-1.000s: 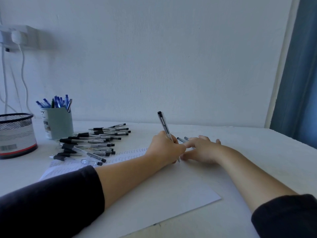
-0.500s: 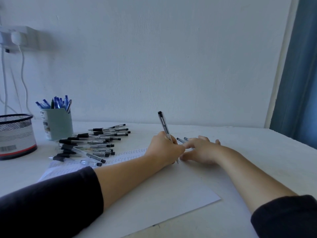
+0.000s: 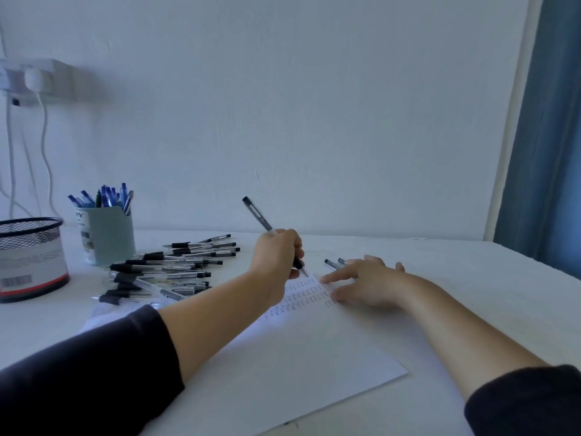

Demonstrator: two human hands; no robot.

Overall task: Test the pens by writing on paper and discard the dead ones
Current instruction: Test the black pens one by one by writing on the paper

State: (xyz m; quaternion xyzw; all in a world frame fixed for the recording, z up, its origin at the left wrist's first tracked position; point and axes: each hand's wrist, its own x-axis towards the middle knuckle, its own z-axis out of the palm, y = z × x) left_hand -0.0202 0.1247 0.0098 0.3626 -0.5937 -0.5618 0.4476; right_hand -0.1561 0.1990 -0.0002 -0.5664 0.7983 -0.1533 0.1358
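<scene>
A white worktop [image 3: 471, 278] is set against a plain pale wall [image 3: 314, 105], with a blue curtain [image 3: 547, 152] at the right edge and a wall socket with a plugged-in cable [image 3: 34, 80] at the upper left. A sheet of paper [image 3: 298, 357] is laid flat on the worktop; rows of small written marks [image 3: 301, 294] are seen on its far part, directly below the fingers of both hands.

The left hand [image 3: 276, 259] is raised just above the far edge of the paper. Its fingers are clamped on a black-and-clear pen [image 3: 261, 218], which is held tilted, cap end up and to the left, tip down and just above the paper.

The right hand [image 3: 367, 284] is laid flat on the paper's far right corner, fingers straight and spread, nothing gripped. Two further pens [image 3: 333, 264] are located just beyond its fingertips.

A pile of black pens [image 3: 176, 265] is located to the left of the left fingers. Further left, a pale green cup of blue pens [image 3: 107, 234] and a black mesh bin [image 3: 31, 256] are placed. Both forearms are bare below dark sleeves [image 3: 88, 372].
</scene>
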